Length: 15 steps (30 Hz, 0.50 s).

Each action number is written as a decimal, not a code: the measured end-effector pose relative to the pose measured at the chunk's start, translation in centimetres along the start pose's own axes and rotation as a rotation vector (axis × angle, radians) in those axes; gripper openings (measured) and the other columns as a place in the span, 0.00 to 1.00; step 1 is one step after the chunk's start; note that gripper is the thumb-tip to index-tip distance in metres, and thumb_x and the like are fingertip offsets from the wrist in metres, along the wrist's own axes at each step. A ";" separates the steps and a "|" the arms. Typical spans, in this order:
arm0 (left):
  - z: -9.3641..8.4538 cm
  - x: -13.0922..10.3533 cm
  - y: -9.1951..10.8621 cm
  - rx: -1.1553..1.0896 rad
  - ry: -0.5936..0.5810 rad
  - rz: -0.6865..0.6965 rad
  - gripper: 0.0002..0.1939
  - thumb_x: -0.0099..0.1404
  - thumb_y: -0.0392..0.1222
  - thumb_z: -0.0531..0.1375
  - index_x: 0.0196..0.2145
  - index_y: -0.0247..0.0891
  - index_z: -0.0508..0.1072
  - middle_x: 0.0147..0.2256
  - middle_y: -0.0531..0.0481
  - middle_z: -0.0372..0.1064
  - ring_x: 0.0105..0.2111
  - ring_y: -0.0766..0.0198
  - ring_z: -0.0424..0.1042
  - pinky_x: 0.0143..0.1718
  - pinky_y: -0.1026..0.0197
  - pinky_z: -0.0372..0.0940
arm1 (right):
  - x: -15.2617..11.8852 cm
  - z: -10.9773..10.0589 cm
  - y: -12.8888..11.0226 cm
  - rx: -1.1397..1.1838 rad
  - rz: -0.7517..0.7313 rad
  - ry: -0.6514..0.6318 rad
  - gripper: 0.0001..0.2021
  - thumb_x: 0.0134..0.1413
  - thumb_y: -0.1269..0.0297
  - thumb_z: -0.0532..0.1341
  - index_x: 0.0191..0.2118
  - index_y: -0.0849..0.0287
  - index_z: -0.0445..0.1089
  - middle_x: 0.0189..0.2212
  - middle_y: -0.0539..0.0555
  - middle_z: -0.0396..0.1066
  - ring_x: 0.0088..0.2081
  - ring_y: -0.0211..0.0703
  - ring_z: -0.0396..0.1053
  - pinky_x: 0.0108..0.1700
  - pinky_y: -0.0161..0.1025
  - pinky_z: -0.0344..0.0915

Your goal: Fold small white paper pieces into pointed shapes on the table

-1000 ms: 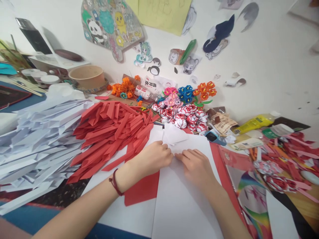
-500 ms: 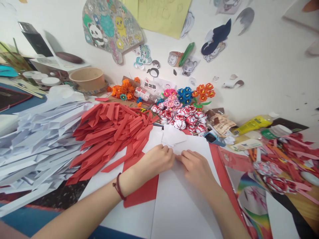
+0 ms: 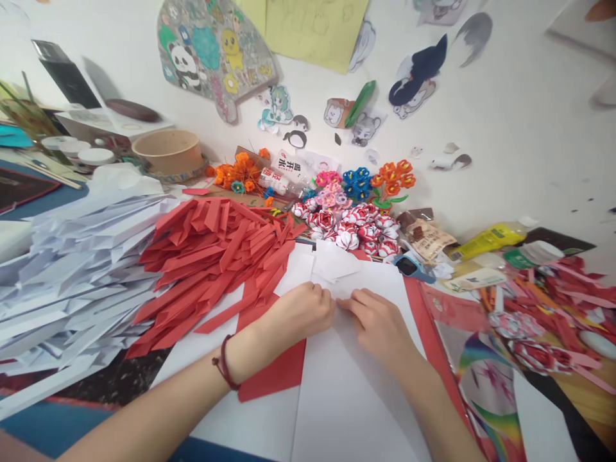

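Both hands meet over a large white sheet of paper [image 3: 356, 398] at the middle of the table. My left hand [image 3: 308, 311] is closed with its fingers curled inward, and what it pinches is hidden. Close beside it, my right hand [image 3: 373, 321] is also closed, its index finger reaching toward the left fingertips. Anything between the two sets of fingertips is too small to make out. Just beyond them lie small white paper pieces [image 3: 334, 262]. A red sheet [image 3: 274, 375] shows under my left wrist.
To the left lie a heap of folded red paper strips [image 3: 212, 256] and a pile of white strips [image 3: 72, 276]. Red-and-white paper flowers [image 3: 359, 228] stand behind the sheet. A blue watch [image 3: 412, 268] and a yellow bottle [image 3: 491, 240] are at the right.
My hands have stayed almost in place, with only a very slight shift of the left hand and forearm to the left. Nothing else has visibly moved.
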<state>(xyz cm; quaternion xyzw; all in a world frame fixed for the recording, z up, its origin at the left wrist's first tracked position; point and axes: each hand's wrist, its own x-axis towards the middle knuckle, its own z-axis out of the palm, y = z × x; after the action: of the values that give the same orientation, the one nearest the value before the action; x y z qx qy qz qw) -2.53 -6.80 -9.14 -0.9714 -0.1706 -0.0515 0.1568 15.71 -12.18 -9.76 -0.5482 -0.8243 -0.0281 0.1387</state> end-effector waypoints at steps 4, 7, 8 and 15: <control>-0.4 -0.3 -0.6 -0.068 -0.022 0.018 0.09 0.59 0.24 0.52 0.28 0.33 0.67 0.25 0.46 0.64 0.25 0.57 0.68 0.22 0.59 0.56 | 0.1 -0.1 -0.1 -0.003 0.008 0.007 0.14 0.56 0.80 0.50 0.30 0.60 0.71 0.27 0.53 0.67 0.33 0.40 0.65 0.35 0.36 0.58; -0.7 -0.7 -0.9 -0.156 -0.048 -0.031 0.06 0.57 0.26 0.54 0.27 0.34 0.67 0.26 0.45 0.65 0.26 0.57 0.68 0.22 0.59 0.56 | 0.1 -0.2 -0.2 -0.003 0.011 0.004 0.14 0.56 0.79 0.51 0.30 0.60 0.71 0.27 0.52 0.67 0.32 0.40 0.65 0.34 0.36 0.59; -0.7 -0.8 -0.9 -0.184 -0.060 -0.052 0.06 0.57 0.27 0.54 0.26 0.34 0.67 0.26 0.45 0.64 0.25 0.57 0.67 0.22 0.59 0.56 | 0.1 -0.2 -0.2 -0.003 0.012 0.001 0.14 0.56 0.80 0.51 0.30 0.60 0.71 0.27 0.52 0.67 0.33 0.40 0.65 0.34 0.36 0.59; -0.3 -0.8 -1.1 -0.168 -0.050 -0.095 0.07 0.59 0.26 0.53 0.27 0.34 0.67 0.27 0.46 0.64 0.27 0.59 0.68 0.21 0.61 0.57 | -0.1 -0.2 -0.1 0.005 0.031 -0.038 0.16 0.52 0.83 0.51 0.36 0.59 0.71 0.30 0.52 0.68 0.35 0.40 0.65 0.36 0.35 0.59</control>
<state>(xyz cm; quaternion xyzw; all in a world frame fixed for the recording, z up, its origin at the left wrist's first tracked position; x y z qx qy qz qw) -3.65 -6.15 -8.69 -0.9729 -0.2154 -0.0489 0.0678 15.71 -12.30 -9.56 -0.5611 -0.8182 -0.0135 0.1246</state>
